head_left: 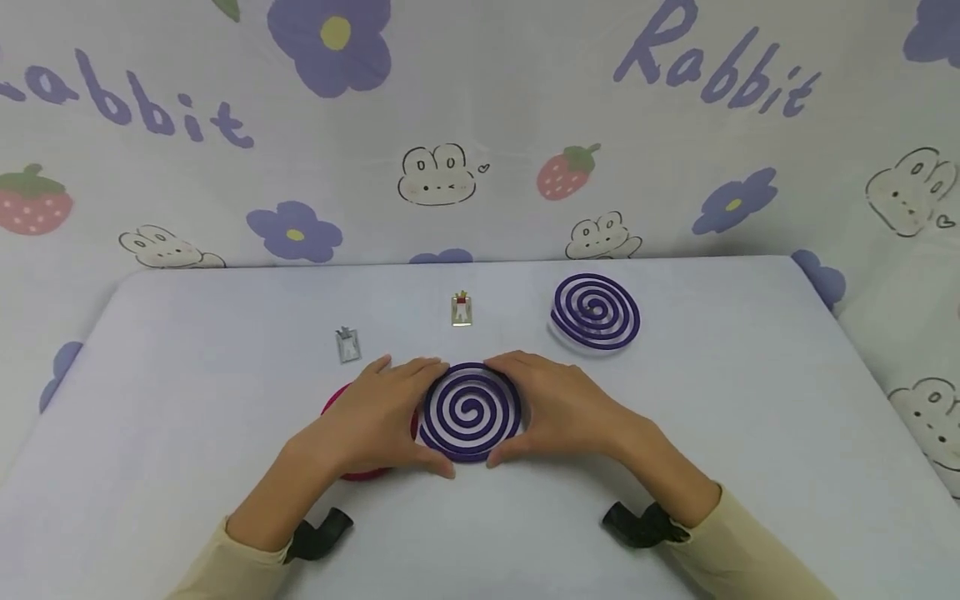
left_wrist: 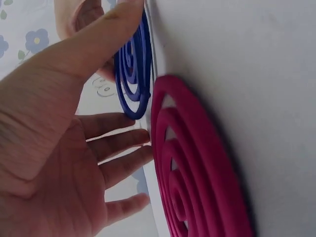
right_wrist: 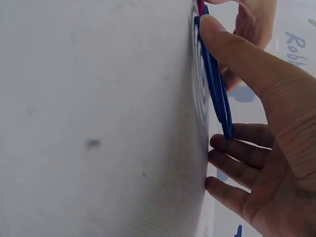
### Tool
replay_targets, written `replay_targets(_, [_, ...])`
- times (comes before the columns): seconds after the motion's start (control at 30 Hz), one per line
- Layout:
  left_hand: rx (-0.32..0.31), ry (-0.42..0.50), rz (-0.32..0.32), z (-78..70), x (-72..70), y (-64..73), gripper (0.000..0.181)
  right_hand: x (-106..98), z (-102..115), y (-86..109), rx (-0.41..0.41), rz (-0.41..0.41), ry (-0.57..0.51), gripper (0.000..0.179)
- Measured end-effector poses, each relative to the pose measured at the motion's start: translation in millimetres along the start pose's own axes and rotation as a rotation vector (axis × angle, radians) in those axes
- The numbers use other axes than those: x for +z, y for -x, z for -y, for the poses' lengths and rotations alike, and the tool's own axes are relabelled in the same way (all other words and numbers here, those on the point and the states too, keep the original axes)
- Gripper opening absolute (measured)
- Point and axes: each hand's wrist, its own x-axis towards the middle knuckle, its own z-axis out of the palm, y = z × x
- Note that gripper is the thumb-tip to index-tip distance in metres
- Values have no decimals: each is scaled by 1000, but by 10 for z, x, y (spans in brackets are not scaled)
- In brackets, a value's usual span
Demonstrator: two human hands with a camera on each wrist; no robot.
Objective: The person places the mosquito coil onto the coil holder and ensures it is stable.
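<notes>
A dark blue-purple mosquito coil [head_left: 471, 408] is held between my two hands, slightly above the white table. My left hand [head_left: 378, 417] grips its left edge, thumb at the near side and fingers at the far side. On the opposite edge my right hand [head_left: 566, 408] holds it the same way; the other fingers are spread in the right wrist view. A red mosquito coil [left_wrist: 197, 168] lies flat on the table, partly hidden under my left hand in the head view.
Another purple coil [head_left: 595, 310] sits at the back right. Two small metal coil stands, one silver [head_left: 348, 345] and one gold [head_left: 461, 310], lie beyond my hands. Behind the table [head_left: 750, 400] hangs a cloth printed with rabbits and flowers.
</notes>
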Motion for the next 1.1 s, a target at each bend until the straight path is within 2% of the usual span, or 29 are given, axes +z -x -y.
replay_targets(0.17, [25, 58, -12, 43, -28, -26, 120, -49, -13, -18, 16, -19, -37, 116])
replay_targets(0.3, [18, 71, -39, 69, -48, -48, 116, -88, -7, -71, 3, -26, -95, 114])
replay_targets(0.43, [-1, 147, -64, 97, -79, -62, 116, -140, -1, -161, -6, -10, -167, 113])
replay_targets(0.57, [-35, 237, -49, 110, -131, -99, 117, -202, 6, -226, 16, 4, -268, 113])
replay_targets(0.77, [-84, 354, -23, 154, -276, -170, 121, -281, 7, -331, 63, -5, -359, 117])
replay_targets(0.97, [-128, 384, -49, 201, -402, -252, 119, -316, -14, -463, 50, -24, -395, 120])
replay_targets(1.1, [-142, 418, -50, 215, -492, -344, 117, -392, -29, -547, 91, -36, -432, 118])
